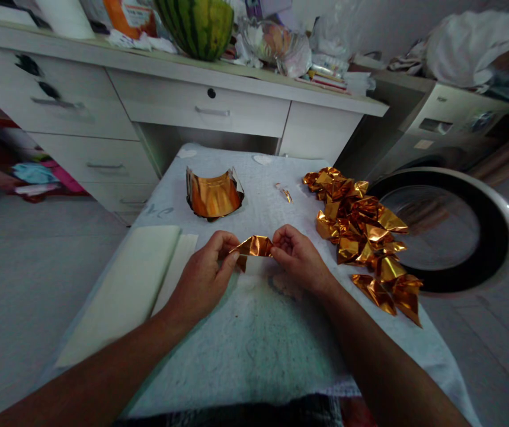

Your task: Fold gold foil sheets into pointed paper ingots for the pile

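Note:
A small piece of shiny copper-gold foil point(256, 245), folded with slanted ends, is stretched between both hands above the cloth-covered table point(236, 332). My left hand point(205, 270) pinches its left end between thumb and fingers, and a short flap hangs beside the thumb. At the right end my right hand point(301, 258) grips the foil with thumb and curled fingers. Beyond my left hand lies a curved stack of gold foil sheets point(215, 196). Folded gold foil pieces point(365, 225) are heaped at the table's right side. Tiny foil scraps point(286, 193) lie between stack and heap.
Pale folded paper or cloth point(125, 284) lies along the table's left side. A white drawer cabinet point(210, 107) stands behind, bearing a watermelon point(198, 26), bags and a bowl. At right, a washing machine point(441, 127) has its round door point(447, 228) open beside the table.

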`<state>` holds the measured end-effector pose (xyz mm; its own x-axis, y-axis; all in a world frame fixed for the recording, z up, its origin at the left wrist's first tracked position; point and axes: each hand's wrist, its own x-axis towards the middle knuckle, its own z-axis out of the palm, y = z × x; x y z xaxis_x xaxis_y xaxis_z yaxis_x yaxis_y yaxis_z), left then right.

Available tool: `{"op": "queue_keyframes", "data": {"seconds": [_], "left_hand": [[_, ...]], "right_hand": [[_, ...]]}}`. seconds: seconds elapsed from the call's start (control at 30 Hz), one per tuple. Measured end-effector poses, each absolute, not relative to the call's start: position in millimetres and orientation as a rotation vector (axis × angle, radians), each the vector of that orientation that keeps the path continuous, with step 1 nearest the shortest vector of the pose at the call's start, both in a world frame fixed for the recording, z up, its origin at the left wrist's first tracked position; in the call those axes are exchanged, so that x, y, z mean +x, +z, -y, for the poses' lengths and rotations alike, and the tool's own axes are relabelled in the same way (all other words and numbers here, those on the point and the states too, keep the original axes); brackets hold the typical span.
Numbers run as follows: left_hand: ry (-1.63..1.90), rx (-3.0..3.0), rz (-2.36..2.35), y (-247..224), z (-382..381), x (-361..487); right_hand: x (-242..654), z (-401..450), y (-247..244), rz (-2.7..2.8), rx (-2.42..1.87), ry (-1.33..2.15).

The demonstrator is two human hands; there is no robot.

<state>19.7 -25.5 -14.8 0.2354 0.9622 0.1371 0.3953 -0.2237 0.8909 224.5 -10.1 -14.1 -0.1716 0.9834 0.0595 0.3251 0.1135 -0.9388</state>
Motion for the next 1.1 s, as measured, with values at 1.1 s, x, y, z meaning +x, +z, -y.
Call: {"op": "queue_keyframes", "data": {"seconds": [1.1], "left_hand": [[0.863, 2.236, -1.316, -31, 19, 18]], "right_hand": [[218, 23, -16, 2.214, -1.346, 0.521]]}}
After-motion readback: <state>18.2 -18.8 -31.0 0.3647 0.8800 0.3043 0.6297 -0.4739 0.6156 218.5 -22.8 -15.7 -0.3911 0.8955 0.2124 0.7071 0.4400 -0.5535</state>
